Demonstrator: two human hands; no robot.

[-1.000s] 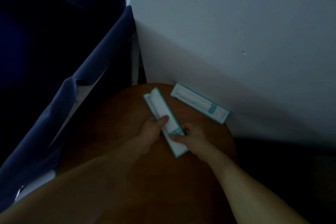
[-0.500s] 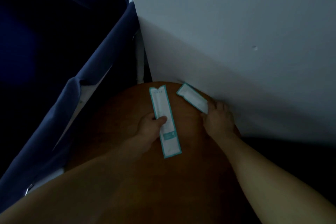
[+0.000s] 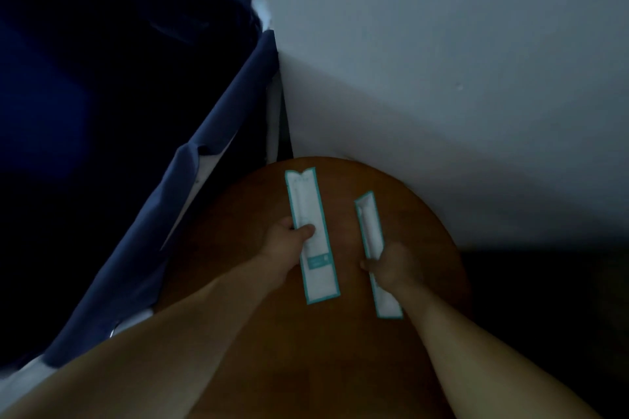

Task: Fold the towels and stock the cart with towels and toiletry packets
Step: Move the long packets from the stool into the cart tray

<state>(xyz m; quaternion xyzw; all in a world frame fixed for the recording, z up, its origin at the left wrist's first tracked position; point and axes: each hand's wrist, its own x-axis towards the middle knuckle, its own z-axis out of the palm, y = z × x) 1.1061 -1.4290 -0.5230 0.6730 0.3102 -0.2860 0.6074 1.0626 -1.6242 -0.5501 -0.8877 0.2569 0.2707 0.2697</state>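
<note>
Two long white toiletry packets with teal edges are held above a round brown wooden table (image 3: 422, 221). My left hand (image 3: 284, 241) grips the wider packet (image 3: 308, 211) near its middle, thumb across its face. My right hand (image 3: 394, 265) grips the second packet (image 3: 368, 224), which is turned partly edge-on and runs roughly parallel to the first. Both packets point away from me toward the wall. No towels are in view.
A dark blue fabric cart bag (image 3: 211, 146) with a white frame stands at the left, its inside dark. A white wall (image 3: 442, 78) rises right behind the table. The floor at the right is dark.
My right hand picked up the second packet from beside the wall and brought it back next to the first. My left hand kept its hold, and the view shifted slightly.
</note>
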